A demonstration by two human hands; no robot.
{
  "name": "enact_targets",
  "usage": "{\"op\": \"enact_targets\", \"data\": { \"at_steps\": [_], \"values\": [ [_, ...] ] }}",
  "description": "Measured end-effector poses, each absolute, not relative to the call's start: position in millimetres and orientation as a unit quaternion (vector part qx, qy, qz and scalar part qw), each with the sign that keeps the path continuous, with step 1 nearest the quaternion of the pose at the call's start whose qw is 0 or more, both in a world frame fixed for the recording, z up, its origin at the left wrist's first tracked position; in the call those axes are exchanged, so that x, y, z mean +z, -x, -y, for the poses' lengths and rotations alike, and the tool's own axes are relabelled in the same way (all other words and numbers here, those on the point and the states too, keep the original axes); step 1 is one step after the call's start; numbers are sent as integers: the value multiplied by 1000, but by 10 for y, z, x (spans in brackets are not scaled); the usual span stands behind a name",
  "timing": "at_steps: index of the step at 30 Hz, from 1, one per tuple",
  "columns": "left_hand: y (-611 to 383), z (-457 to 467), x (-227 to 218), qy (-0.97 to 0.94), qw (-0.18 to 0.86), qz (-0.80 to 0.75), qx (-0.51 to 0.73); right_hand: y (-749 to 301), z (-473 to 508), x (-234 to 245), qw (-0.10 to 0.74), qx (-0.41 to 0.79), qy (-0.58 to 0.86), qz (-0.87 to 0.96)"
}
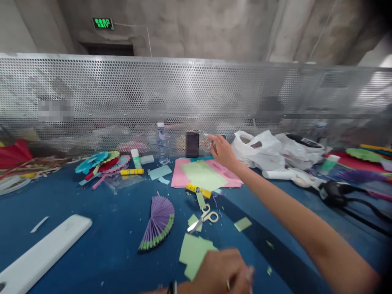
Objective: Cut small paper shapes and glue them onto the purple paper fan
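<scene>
My right hand (221, 147) stretches to the back of the table, fingers extended and apart, near the perforated metal screen (196, 90) and right of a dark upright rectangular object (192, 145). No held thing shows in it. My left hand (225, 271) is low at the front, slightly blurred, its fingers curled closed; what they hold, if anything, is hidden. Beside it lie pale green paper pieces (194, 249). Beyond these are scissors (203, 218) with white handles, a yellow glue stick (198, 190) and a stack of pink paper (177, 175) under a green sheet (203, 173). A pleated purple paper fan (159, 220) with a green edge lies to the left.
A water bottle (163, 145) stands by the screen. White plastic bags (260, 149) and a black-strapped object (333, 194) are at right. Colourful paper fans (104, 163) and another yellow glue stick (131, 172) sit back left. A long white object (49, 253) lies front left.
</scene>
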State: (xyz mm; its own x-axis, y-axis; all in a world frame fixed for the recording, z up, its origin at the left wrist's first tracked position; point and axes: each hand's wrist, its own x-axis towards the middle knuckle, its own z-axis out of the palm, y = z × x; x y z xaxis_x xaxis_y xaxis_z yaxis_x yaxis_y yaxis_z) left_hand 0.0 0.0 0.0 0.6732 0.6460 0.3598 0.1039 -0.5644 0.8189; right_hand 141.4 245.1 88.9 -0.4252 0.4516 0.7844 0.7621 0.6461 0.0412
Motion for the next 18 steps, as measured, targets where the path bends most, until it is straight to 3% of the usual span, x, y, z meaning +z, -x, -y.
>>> {"op": "enact_targets", "data": {
  "at_steps": [5,12,18],
  "values": [
    [38,-147,6,-756,295,-371,452,-1566,-1651,463,467,-48,396,789],
    [410,-448,55,-687,200,-499,489,-1102,-1029,-14,578,250,446,636],
    [531,-557,13,-718,227,-480,450,-1012,-844,-71,522,251,401,710]
  ]
}}
